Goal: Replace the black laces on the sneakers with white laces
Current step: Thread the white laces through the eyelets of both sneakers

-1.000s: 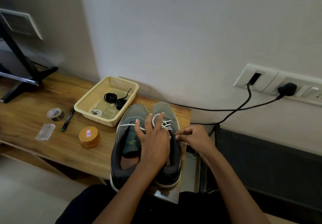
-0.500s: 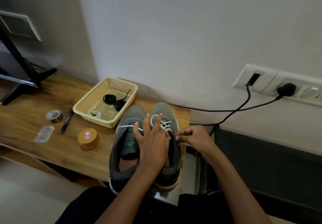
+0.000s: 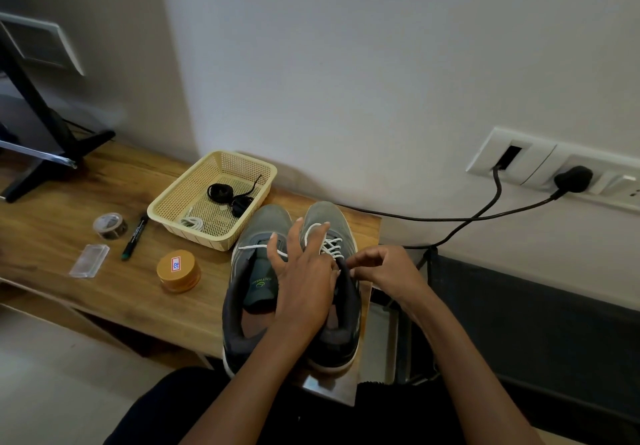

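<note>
Two grey sneakers stand side by side at the right end of the wooden table [image 3: 104, 292], toes to the wall. The right sneaker [image 3: 323, 214] carries white lace [image 3: 330, 247] criss-crossed through its front eyelets. One loose white strand [image 3: 251, 246] runs across the left sneaker [image 3: 254, 282], which shows no other lacing. My left hand [image 3: 304, 288] rests on the right sneaker's tongue with fingers straight and spread. My right hand [image 3: 384, 271] pinches the white lace at that sneaker's right eyelet edge. A cream basket [image 3: 162, 207] holds coiled black laces [image 3: 221, 191] and a white lace bundle [image 3: 192, 223].
Left of the shoes lie an orange-lidded jar [image 3: 178, 269], a clear plastic box [image 3: 89, 260], a black marker [image 3: 135, 236] and a tape roll [image 3: 110, 225]. A black stand [image 3: 52, 139] sits far left. Black cables [image 3: 450, 217] run from the wall sockets [image 3: 540, 167] past the table's right edge.
Almost nothing has moved. My left hand's fingers have shifted slightly on the right sneaker, and my right hand keeps its pinch at the same spot.
</note>
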A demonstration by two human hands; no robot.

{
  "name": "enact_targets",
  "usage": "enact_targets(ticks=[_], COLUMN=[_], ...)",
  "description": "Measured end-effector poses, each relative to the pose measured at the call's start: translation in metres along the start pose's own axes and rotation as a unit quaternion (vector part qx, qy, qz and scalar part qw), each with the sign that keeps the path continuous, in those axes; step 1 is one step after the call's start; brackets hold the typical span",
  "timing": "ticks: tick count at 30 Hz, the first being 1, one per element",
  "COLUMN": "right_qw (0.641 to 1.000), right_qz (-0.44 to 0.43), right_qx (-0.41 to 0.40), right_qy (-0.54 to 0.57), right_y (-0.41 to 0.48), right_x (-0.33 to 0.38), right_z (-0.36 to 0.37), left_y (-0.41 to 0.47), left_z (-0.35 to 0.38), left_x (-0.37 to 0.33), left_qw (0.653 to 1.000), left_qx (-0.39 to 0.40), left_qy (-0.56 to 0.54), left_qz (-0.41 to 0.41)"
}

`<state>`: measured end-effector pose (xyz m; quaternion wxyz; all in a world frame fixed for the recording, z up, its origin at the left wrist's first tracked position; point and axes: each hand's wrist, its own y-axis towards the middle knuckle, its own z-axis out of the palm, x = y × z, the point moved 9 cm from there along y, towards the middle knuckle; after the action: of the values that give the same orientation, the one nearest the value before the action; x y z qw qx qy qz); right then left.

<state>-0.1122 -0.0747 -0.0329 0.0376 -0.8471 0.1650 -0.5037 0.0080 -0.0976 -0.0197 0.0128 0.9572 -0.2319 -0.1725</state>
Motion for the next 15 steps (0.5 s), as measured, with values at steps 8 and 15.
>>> enact_targets(ticks=[8,15], right_qw=[1.000,1.000], right_qz=[0.017,0.019], right_qx=[0.005,0.013], right_qy=[0.022,0.007], right_y=[0.0018,0.0018], right_x=[-0.0033,-0.0021], right_z=[0.0041,0.0055], left_y=[0.0000,-0.0018], left_z=[0.0034,-0.0019], left_x=[-0.0001,-0.0032], left_qw=[1.000,0.990], left_qx=[-0.016,-0.120], left_qy=[0.024,0.030], left_qz=[0.013,0.060])
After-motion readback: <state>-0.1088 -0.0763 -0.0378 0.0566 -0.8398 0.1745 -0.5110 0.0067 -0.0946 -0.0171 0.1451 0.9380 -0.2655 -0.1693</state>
